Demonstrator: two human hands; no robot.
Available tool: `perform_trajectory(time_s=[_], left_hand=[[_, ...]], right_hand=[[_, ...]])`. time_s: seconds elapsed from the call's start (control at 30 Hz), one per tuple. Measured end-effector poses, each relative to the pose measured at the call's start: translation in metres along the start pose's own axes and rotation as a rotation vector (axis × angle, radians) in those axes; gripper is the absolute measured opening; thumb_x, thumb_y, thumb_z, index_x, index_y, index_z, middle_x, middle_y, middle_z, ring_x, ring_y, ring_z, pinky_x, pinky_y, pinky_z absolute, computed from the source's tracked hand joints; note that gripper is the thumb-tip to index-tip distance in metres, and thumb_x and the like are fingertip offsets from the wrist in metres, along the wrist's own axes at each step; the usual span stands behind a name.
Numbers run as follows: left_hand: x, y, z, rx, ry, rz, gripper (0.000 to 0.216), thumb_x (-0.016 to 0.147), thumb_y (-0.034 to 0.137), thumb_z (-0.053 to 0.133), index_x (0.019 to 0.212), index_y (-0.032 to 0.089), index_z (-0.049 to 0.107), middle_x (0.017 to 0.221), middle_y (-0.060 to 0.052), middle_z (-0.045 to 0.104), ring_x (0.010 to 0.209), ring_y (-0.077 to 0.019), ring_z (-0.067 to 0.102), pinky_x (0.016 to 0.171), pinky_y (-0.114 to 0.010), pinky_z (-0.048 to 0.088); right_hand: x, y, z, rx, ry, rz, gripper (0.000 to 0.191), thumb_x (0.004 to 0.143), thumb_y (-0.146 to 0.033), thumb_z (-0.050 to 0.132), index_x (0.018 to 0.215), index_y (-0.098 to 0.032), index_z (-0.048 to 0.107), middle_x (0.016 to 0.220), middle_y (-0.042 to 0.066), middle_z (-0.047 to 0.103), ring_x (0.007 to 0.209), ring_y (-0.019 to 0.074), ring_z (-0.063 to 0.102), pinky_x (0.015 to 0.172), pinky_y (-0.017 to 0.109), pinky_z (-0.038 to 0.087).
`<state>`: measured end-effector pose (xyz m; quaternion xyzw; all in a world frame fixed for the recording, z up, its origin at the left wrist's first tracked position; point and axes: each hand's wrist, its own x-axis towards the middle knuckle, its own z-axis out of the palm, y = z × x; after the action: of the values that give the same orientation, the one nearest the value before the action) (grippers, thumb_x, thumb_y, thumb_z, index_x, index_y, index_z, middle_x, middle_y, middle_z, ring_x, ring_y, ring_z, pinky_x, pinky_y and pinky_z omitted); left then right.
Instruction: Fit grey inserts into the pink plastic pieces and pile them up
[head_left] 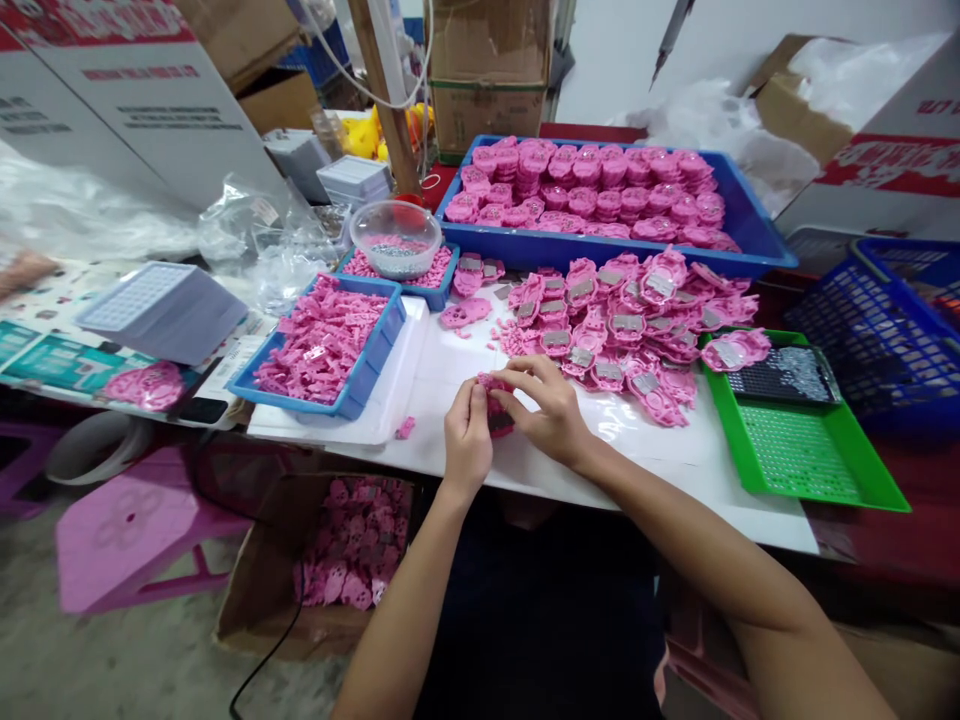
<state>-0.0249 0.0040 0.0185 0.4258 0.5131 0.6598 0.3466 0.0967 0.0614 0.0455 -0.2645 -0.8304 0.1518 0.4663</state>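
My left hand [466,440] and my right hand [546,408] meet over the white board [525,470], both closed on one small pink plastic part [495,405] with a dark underside. Just beyond them lies a heap of pink shells with grey inserts [622,325]. A small blue tray of loose pink pieces [322,345] sits to the left. One stray pink piece [405,428] lies on the board near my left hand.
A big blue crate of stacked pink parts [600,190] stands at the back. A green tray [802,440] with a dark grid of small parts is at the right, beside a blue basket [885,330]. A clear bowl [396,238], grey trays [161,310], a floor carton [330,560] and a pink stool [135,530] are at the left.
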Motion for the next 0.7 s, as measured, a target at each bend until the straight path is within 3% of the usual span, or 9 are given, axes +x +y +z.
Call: perform_trajectory(time_s=[0.17, 0.27, 0.47, 0.7], left_hand=[[-0.0025, -0.0018, 0.0005, 0.036, 0.031, 0.124, 0.036, 0.102, 0.046, 0.046, 0.115, 0.021, 0.069, 0.114, -0.009, 0.071, 0.107, -0.0202, 0.068, 0.093, -0.033, 0.055], [-0.0023, -0.0018, -0.0002, 0.116, 0.046, 0.24, 0.032, 0.103, 0.04, 0.047, 0.115, 0.02, 0.07, 0.113, -0.01, 0.071, 0.108, -0.0201, 0.067, 0.095, -0.034, 0.056], [-0.0034, -0.0056, -0.0018, 0.284, 0.19, 0.483, 0.023, 0.099, 0.025, 0.058, 0.116, 0.02, 0.072, 0.111, -0.009, 0.072, 0.107, -0.0196, 0.069, 0.095, -0.037, 0.058], [-0.0058, -0.0053, -0.0022, 0.377, 0.159, 0.557, 0.024, 0.098, 0.022, 0.059, 0.118, 0.019, 0.072, 0.112, -0.01, 0.074, 0.105, -0.0203, 0.072, 0.095, -0.04, 0.06]], right_hand=[[0.0046, -0.0048, -0.0052, 0.184, 0.0, 0.095, 0.018, 0.096, -0.023, 0.063, 0.112, -0.023, 0.07, 0.107, 0.009, 0.067, 0.103, 0.0224, 0.066, 0.089, 0.041, 0.057], [0.0044, -0.0046, -0.0059, 0.207, -0.021, 0.102, 0.019, 0.098, -0.022, 0.061, 0.115, -0.023, 0.068, 0.11, 0.009, 0.069, 0.104, 0.0222, 0.066, 0.09, 0.041, 0.057], [-0.0003, -0.0018, -0.0063, 0.164, -0.044, 0.072, 0.011, 0.099, -0.021, 0.058, 0.109, -0.021, 0.061, 0.101, 0.009, 0.066, 0.097, 0.0216, 0.063, 0.087, 0.04, 0.056], [-0.0021, -0.001, -0.0061, 0.149, -0.103, 0.089, 0.011, 0.101, -0.021, 0.051, 0.11, -0.02, 0.057, 0.102, 0.01, 0.064, 0.096, 0.0222, 0.061, 0.086, 0.04, 0.055]])
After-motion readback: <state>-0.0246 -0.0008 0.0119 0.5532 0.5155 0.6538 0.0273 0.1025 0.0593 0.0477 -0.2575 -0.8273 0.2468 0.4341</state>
